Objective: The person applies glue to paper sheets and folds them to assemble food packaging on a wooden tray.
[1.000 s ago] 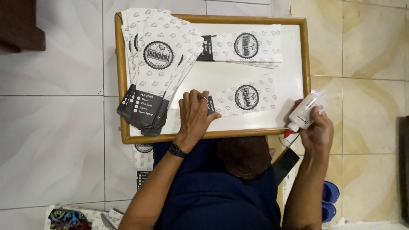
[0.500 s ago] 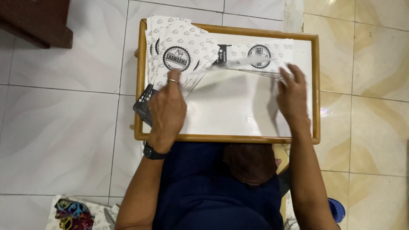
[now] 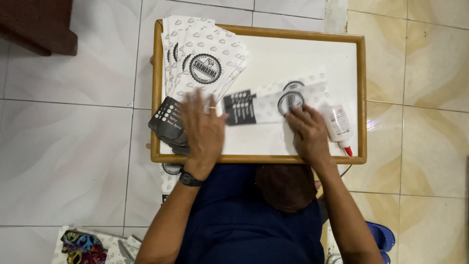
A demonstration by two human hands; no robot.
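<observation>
Left hand: my left hand (image 3: 202, 131) lies flat and open, fingers spread, on the white top of the tray (image 3: 360, 98) — it grips nothing; it is a little blurred. Its fingertips reach the lower edge of the stack of paper bags (image 3: 202, 58).
Right hand: my right hand (image 3: 308, 131) is also flat, palm down, pressing on the single paper bag (image 3: 273, 103) near its round black mark. No fingers are curled around anything.
Single paper bag: it lies flat across the middle of the tray, lengthwise from left to right, its black end toward my left hand, its patterned white end under my right fingertips.
Stack of paper bags: fanned out at the tray's far left corner, black ends hanging over the tray's left rim.
Glue bottle: a small white glue bottle (image 3: 339, 126) with a red tip lies on its side just beside my right hand, at the tray's right edge.
Wrist: a black watch (image 3: 189, 179) on my left wrist.
Tray: wooden rim, white surface — it sits over a pale tiled floor (image 3: 73, 146).
</observation>
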